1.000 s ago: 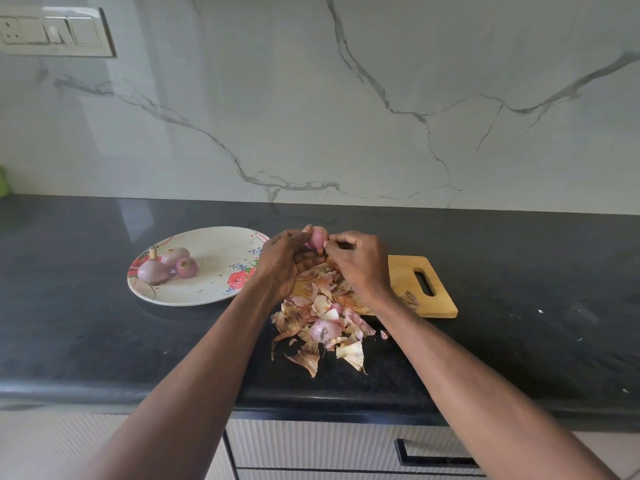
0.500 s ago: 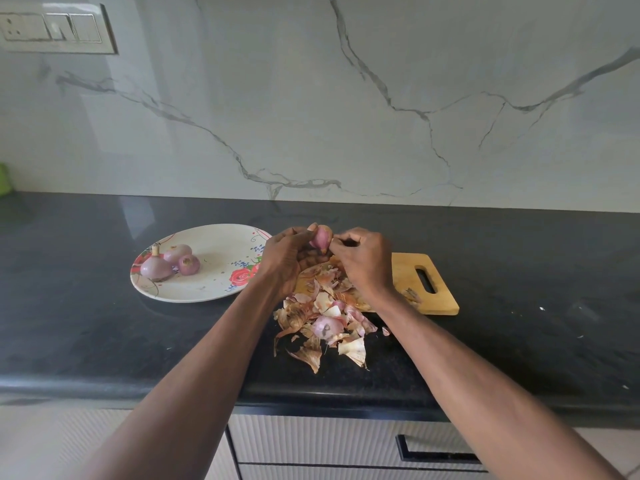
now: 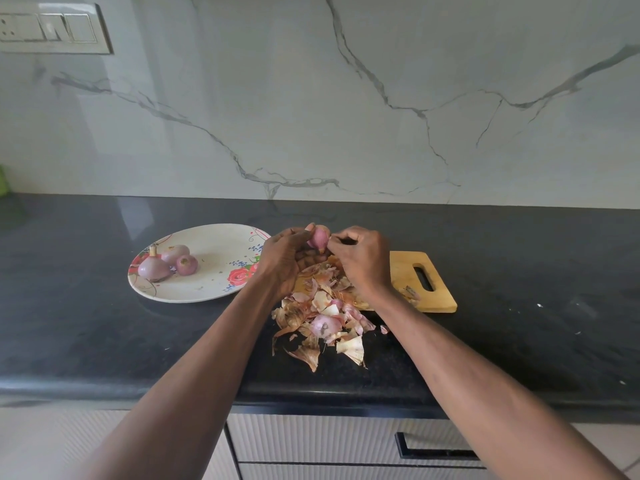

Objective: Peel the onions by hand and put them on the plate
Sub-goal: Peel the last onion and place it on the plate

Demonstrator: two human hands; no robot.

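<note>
My left hand [image 3: 284,258] cups a small pink onion [image 3: 318,237], fingers curled round it, holding it up above the wooden cutting board [image 3: 408,271]. My right hand [image 3: 363,258] meets it from the other side, fingertips pinching at the onion's skin near its lower tip. Three peeled onions [image 3: 169,263] lie together on the floral plate [image 3: 214,289], just left of my left hand. A heap of dry peels [image 3: 325,323] spreads from the board onto the black counter [image 3: 104,323], with what looks like another onion [image 3: 323,325] half buried in it.

I judge the onion could slip free if my pinch tugs harder than my left hand grips, since its bared surface looks smooth. The buried onion might also be overlooked among the scraps.

Compared with a second ago, little differs: both hands sit in nearly the same spot, the onion showing a touch more between them.
</note>
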